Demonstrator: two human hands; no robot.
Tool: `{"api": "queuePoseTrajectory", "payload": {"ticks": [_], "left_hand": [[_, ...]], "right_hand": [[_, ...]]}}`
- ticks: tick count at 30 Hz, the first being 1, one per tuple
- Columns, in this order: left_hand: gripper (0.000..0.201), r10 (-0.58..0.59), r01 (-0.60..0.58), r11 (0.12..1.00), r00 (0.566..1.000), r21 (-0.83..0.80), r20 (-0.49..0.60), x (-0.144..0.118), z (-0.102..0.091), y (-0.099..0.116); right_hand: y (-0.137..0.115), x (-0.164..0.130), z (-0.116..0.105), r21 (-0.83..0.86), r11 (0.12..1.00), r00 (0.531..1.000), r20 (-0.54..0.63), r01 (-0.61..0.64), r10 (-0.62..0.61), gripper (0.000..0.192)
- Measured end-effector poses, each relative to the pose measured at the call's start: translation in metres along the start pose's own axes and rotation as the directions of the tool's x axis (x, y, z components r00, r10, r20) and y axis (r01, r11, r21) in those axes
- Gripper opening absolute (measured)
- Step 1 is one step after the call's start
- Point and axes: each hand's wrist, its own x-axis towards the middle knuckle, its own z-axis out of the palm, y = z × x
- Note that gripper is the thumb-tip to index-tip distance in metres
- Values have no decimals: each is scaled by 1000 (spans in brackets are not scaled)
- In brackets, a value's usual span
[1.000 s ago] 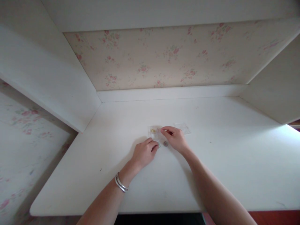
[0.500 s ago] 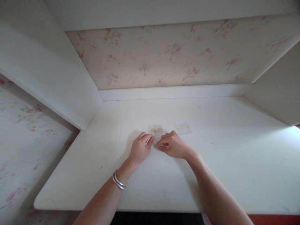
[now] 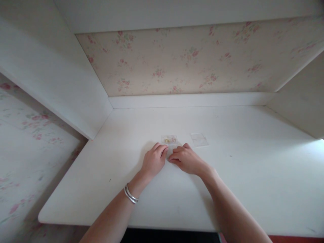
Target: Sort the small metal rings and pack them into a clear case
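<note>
A small clear plastic box (image 3: 164, 138) lies on the white desk, with tiny gold-coloured and pinkish pieces (image 3: 170, 140) in its far part. At its near left edge is my left hand (image 3: 155, 159), thumb and fingers pressed together. My right hand (image 3: 186, 159) is just to the right, its fingers curled and pinched near the box's near side. Anything between the fingertips of either hand is too small or hidden to name. The hands partly cover the near part of the box. To the right, apart from both hands, a clear flat plastic lid (image 3: 199, 139) lies on the desk.
The white desk (image 3: 243, 189) has a raised strip (image 3: 192, 100) along its back and a white panel on each side. Floral wallpaper (image 3: 177, 60) covers the wall behind. A small dark mark or scrap (image 3: 110, 180) is at the left.
The fingers of my right hand have closed from a loose curl to a pinch. My left thumb and fingers have drawn closer together. The view has shifted slightly.
</note>
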Motion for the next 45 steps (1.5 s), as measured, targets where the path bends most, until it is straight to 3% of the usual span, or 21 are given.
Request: {"api": "queuePoseTrajectory", "payload": {"ticks": [3, 6, 10, 13, 18, 22, 25, 28, 33, 37, 41, 45], "left_hand": [[23, -11, 11, 1000, 1000, -7, -19, -2, -4, 1], [24, -13, 13, 1000, 1000, -3, -24, -3, -7, 0], [23, -35, 35, 999, 998, 1, -47, -3, -10, -2], [22, -33, 32, 999, 998, -14, -44, -4, -12, -4], [22, 63, -60, 998, 991, -22, 116, -7, -10, -1], [23, 105, -124, 990, 964, 65, 243, -12, -8, 4], [23, 112, -151, 981, 954, 123, 278, -14, -6, 6], [24, 120, -169, 975, 946, 142, 300, -14, -5, 5], [26, 123, -170, 977, 941, 126, 315, -12, -4, 3], [26, 141, -201, 968, 932, 151, 334, -13, -3, 4], [24, 136, -209, 963, 924, 173, 358, -12, -3, 4], [20, 122, -162, 981, 943, 108, 308, -11, -5, 0]], "right_hand": [[-3, 0, 0, -43, 998, 997, 69, 36, -33, 23], [-6, 0, 0, -70, 997, 998, 66, 27, -22, 22], [-5, 1, -2, -22, 999, 1000, 17, 24, -24, 22], [-1, 3, -4, 36, 999, 995, -89, -32, 35, 23], [6, 7, 3, 37, 989, 949, -279, -141, 146, 23], [7, 10, 12, -5, 984, 931, -325, -180, 168, 24], [8, 11, 15, -24, 982, 933, -317, -188, 171, 24], [11, 11, 13, 8, 973, 906, -364, -230, 217, 25], [20, 8, 3, 168, 945, 841, -431, -280, 326, 25], [21, 7, -1, 283, 919, 819, -432, -275, 378, 27], [19, 5, 1, 303, 914, 831, -407, -269, 380, 27], [17, -6, 5, 206, 956, 894, -356, -207, 271, 28]]}}
